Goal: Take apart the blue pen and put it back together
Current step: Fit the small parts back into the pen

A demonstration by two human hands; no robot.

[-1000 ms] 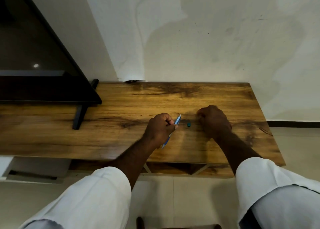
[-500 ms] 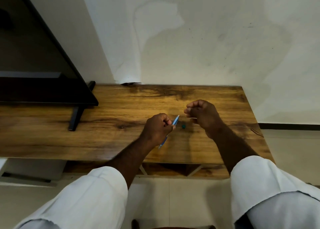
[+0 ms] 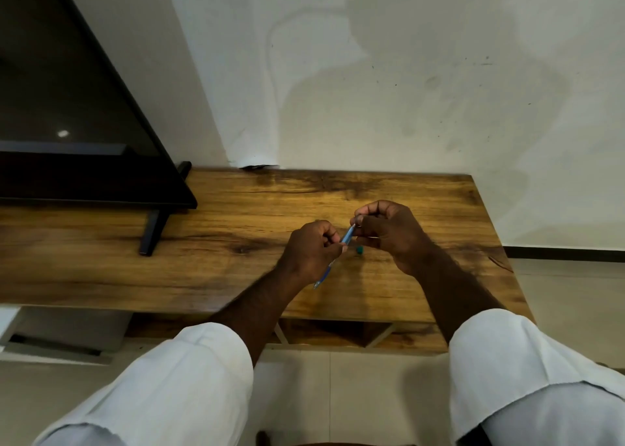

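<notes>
A: Hands first, what's the L one doing?

B: Left hand (image 3: 313, 249) is curled tight round the blue pen (image 3: 346, 237), thumb & fingers pinching the barrel. Pen runs at a slant: top end up-right toward the other hand, lower end pokes out under the fist at approx the wrist side, pointing down-left.

A: And the R?

B: Right hand (image 3: 389, 231) is just beside it, fingers bunched, thumb & forefinger pressed together at the pen's upper tip. Looks like a pinch on that tip or on sth tiny there; can't tell which, too small. Both hands are held a bit above the desk (image 3: 236, 242), not resting on it.

A: Anything loose nearby?

B: Yes, a small teal piece (image 3: 360, 250) lies on the desk right under the gap between the hands, touching neither. Shape is unclear, prob. a cap or button.

A: Further out?

B: Wooden desk top w/ dark grain, pushed against a pale stained wall (image 3: 406, 90). A black TV (image 3: 67, 124) stands on the desk's left part, well apart from the hands, one stand leg (image 3: 154, 231) visible. White sleeves (image 3: 189, 371) are pushed up both forearms. Tiled floor (image 3: 338, 395) below the desk's near edge.
</notes>
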